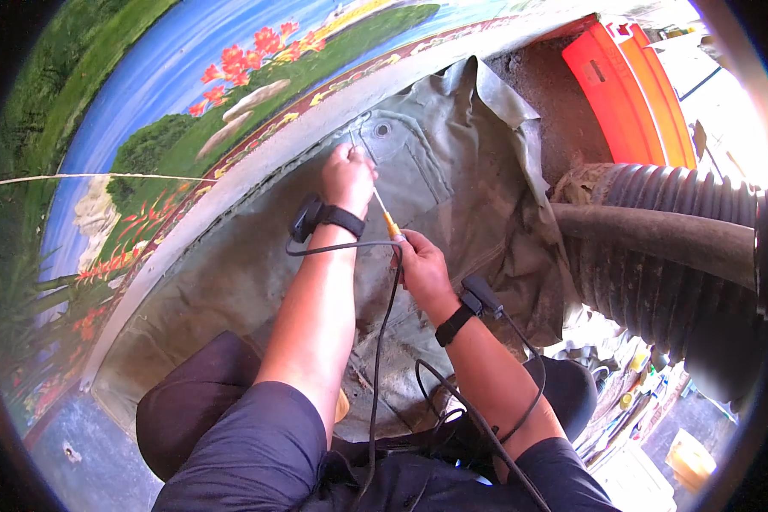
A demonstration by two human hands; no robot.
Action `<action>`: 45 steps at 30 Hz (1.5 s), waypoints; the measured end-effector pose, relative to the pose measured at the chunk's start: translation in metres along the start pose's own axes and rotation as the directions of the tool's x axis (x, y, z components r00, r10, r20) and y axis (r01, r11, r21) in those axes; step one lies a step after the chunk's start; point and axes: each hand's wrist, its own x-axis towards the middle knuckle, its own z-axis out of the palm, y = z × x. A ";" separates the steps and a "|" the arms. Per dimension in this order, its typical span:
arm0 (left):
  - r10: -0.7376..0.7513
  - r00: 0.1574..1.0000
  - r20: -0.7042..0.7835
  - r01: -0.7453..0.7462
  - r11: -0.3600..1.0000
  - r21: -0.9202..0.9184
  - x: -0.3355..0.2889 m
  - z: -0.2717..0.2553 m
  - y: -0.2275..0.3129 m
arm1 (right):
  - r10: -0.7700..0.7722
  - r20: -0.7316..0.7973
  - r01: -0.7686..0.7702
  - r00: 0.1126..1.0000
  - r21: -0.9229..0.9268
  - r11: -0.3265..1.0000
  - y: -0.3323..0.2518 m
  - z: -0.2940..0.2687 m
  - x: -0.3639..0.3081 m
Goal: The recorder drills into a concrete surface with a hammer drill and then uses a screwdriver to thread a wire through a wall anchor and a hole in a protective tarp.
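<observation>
A greenish canvas tarp [303, 205], wrinkled and dirty, lies spread before me against the painted wall. It has a metal eyelet [381, 130] on a stitched patch near its far edge. My right hand [424, 266] is closed around the yellow handle end of a thin tool with a slim shaft [390, 222], which points up and left toward my left hand. My left hand [347, 177] is closed in a pinch at the tarp, just left of and below the eyelet. A thin pale strand shows beyond its fingertips; what the fingers grip is too small to make out.
A painted wall [179, 128] with a pale ledge curves along the left. An orange plastic barrier [627, 94] stands at the far right. Thick ribbed black hoses [657, 247] lie at right. Dark cables [382, 333] hang past my wrists. Clutter [636, 401] lies at lower right.
</observation>
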 end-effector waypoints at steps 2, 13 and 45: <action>0.009 0.999 -0.034 -0.009 1.000 0.002 0.004 -0.004 -0.001 | -0.139 0.013 0.140 0.990 -0.102 0.985 0.011 0.001 0.010; -0.116 0.962 0.246 0.173 0.959 -0.222 0.013 -0.023 0.014 | 0.011 0.033 -0.012 0.999 0.047 0.999 0.009 0.028 -0.007; -0.177 0.971 0.158 0.229 0.875 -0.426 -0.002 0.012 0.025 | 0.203 0.200 -0.258 0.959 0.310 0.915 -0.030 -0.001 -0.025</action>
